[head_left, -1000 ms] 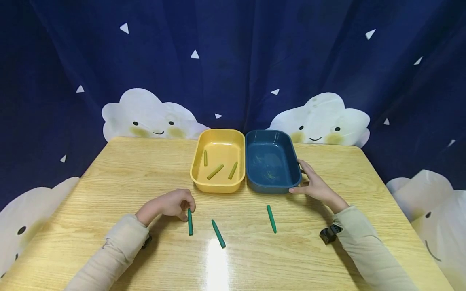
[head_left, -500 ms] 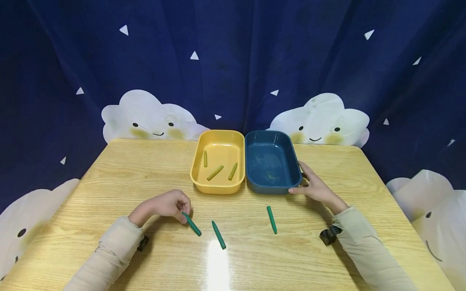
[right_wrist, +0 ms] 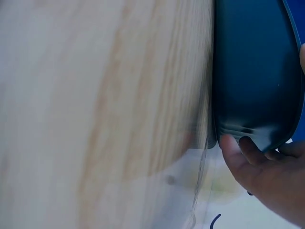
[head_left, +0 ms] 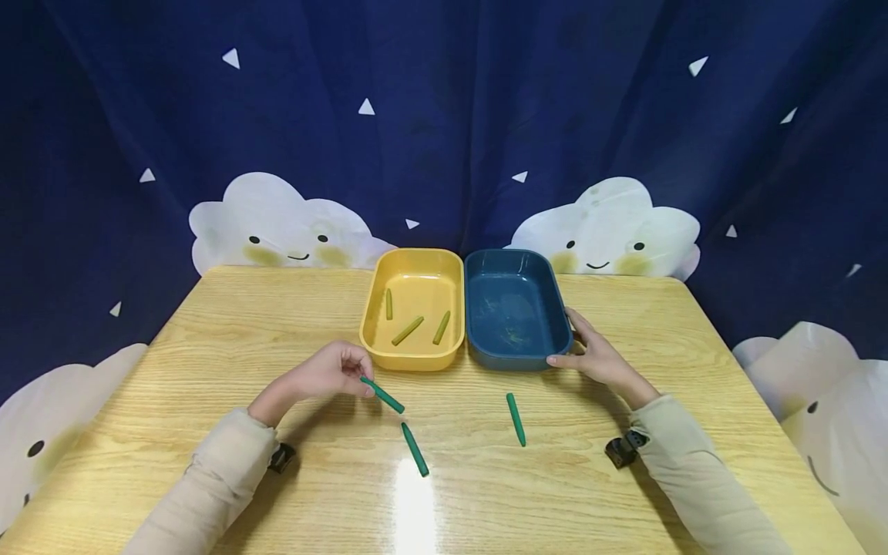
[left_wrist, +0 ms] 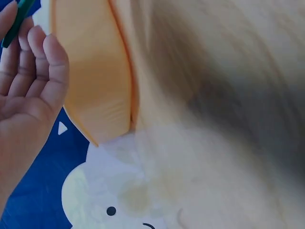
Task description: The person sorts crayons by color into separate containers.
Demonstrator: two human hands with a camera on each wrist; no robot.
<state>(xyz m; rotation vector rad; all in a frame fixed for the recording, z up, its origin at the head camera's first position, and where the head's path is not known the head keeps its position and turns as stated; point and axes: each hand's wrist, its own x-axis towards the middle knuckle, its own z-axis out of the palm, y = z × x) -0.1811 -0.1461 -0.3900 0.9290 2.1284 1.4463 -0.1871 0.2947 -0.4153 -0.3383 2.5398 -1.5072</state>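
Note:
Between thumb and fingers of my left hand (head_left: pixel 333 371), a green crayon (head_left: pixel 384 395) is pinched near one end, in front of the yellow bin (head_left: pixel 414 361). The left wrist view shows part of that crayon (left_wrist: pixel 17 24) at the fingertips of the hand (left_wrist: pixel 31 81). My right hand (head_left: pixel 600 359) rests against the near right corner of the blue bin (head_left: pixel 513 362), fingers along its side and thumb at the front. In the right wrist view, extended fingers (right_wrist: pixel 233 150) touch the outside of the blue bin (right_wrist: pixel 257 71).
Two more green crayons lie on the wooden table: one crayon (head_left: pixel 415 449) near the middle, another crayon (head_left: pixel 516 419) before the blue bin. Inside the yellow bin are three olive-yellow crayons (head_left: pixel 407 331). The bins stand side by side before a dark blue curtain (head_left: pixel 444 116).
My left hand has lifted forward and slightly right, toward the yellow bin, with the green crayon, which has swung from near-upright to slanting in the picture. The right hand stays at the blue bin.

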